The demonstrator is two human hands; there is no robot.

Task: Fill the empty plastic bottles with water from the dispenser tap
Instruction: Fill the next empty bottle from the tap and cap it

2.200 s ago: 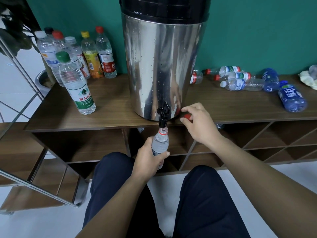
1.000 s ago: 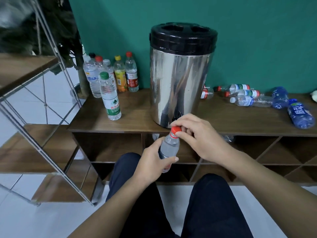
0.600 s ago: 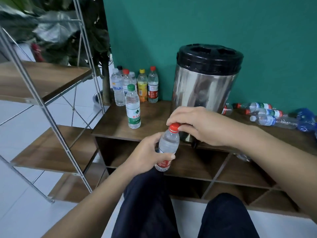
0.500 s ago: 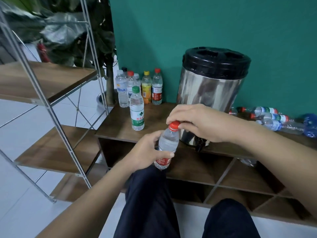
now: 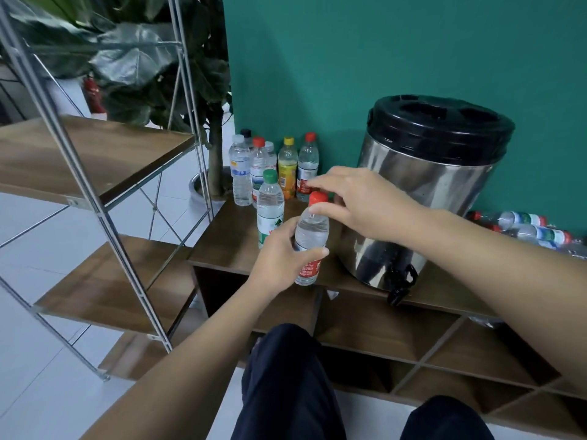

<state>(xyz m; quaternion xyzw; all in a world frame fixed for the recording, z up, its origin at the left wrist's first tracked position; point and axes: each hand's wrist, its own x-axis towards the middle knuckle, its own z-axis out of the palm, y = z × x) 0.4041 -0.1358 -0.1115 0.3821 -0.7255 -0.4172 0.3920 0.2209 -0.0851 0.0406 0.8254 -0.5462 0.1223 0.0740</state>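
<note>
Two hands meet over a wooden surface (image 5: 444,300) w/ a steel dispenser (image 5: 422,198). Left hand (image 5: 279,258) grips a water-filled bottle (image 5: 309,236), held upright just left of the dispenser tap (image 5: 400,281). Right hand (image 5: 359,201), fingers loosely spread, thumb touching the red cap (image 5: 317,197).

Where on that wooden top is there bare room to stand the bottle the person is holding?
Bare wood shows on the cabinet top along its front left edge, between the green-capped bottle and the corner. The back left is crowded with upright bottles. The dispenser fills the middle, and lying bottles clutter the right. The left hand grips the red-capped bottle.
</note>
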